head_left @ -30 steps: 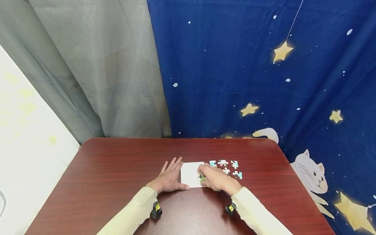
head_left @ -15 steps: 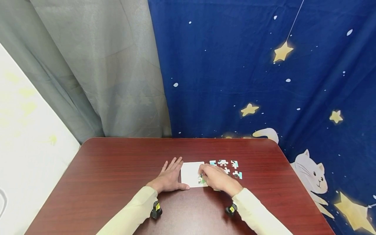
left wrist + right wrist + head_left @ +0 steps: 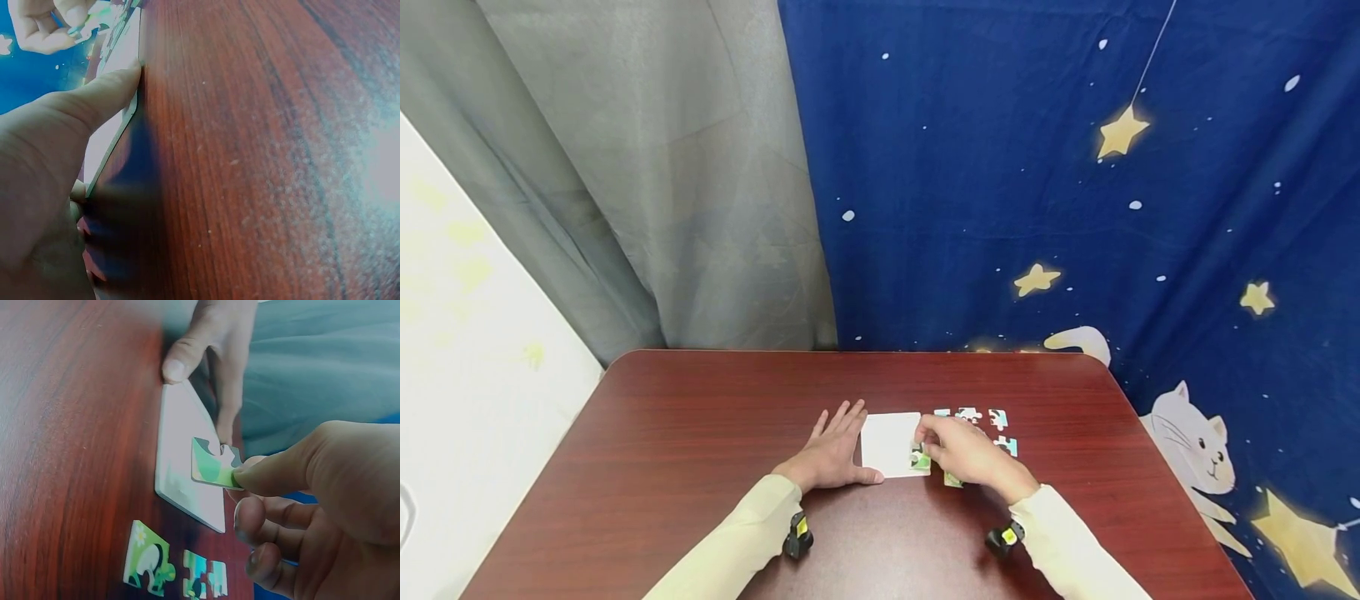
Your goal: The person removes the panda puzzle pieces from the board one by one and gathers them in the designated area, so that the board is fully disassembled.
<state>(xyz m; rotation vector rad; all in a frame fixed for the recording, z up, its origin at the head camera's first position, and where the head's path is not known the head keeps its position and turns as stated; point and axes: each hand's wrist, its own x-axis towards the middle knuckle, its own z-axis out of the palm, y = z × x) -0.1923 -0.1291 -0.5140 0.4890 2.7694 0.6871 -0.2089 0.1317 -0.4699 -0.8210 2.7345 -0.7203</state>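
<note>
A white board lies on the table. My left hand rests along its left side with fingers straight and spread, the thumb at the near left corner. My right hand pinches a jigsaw puzzle piece between thumb and fingers. Green below and dark at the top, that piece is tilted close over the board's right part. In the right wrist view, the other fingers of the right hand are curled below the piece.
Several loose jigsaw pieces lie to the right of the board, among them a top one, a far right one and a green one with a daisy. The right hand hides some. Curtains hang behind the brown table.
My right hand has shifted slightly right, carrying the puzzle piece toward the board's right edge. More of the piece and of the green loose one below it shows. My left hand has stayed in place.
</note>
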